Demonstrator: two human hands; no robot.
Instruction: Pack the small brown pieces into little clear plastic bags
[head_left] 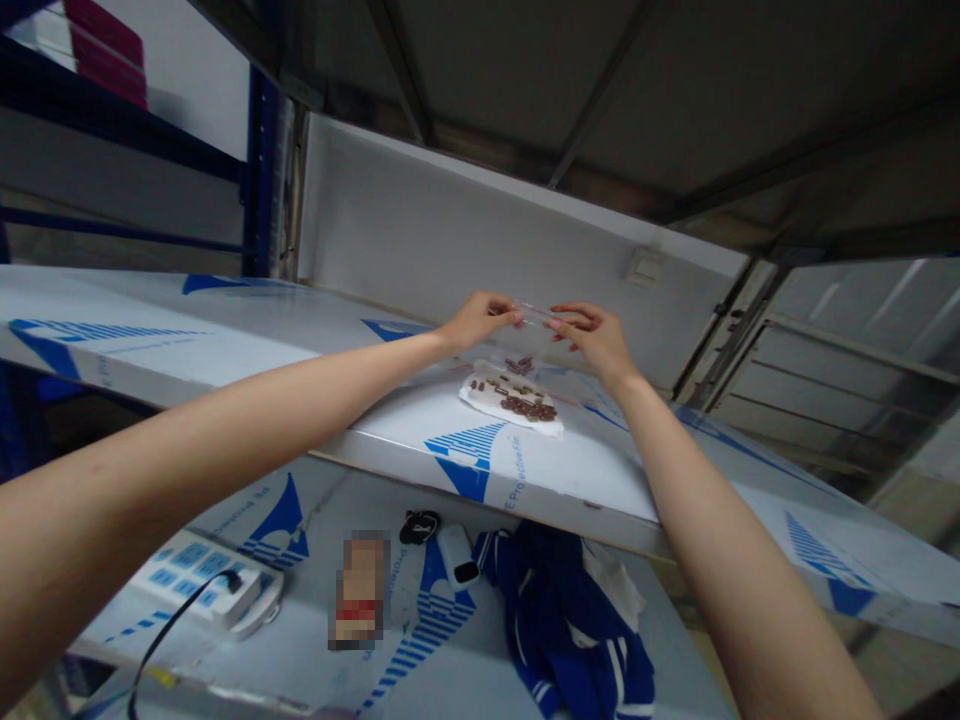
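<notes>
My left hand [476, 320] and my right hand [586, 335] pinch the upper edges of a small clear plastic bag [531, 318] from either side. A few brown pieces [519, 366] seem to sit low in the bag, though the thin plastic is hard to make out. Just below, a crumpled white sheet [480, 394] lies on the shelf, with many small brown pieces [529, 407] scattered across it. Neither hand touches the sheet. The shelf [570, 470] is white and covered in film with a blue print.
A white power strip [199, 580] with a black cable, a blurred object [360, 590], a white device [457, 555] and a blue-and-white garment [570, 630] lie on the lower shelf. A white wall panel [450, 230] rises behind the upper shelf, and a blue rack upright [261, 170] stands at the left.
</notes>
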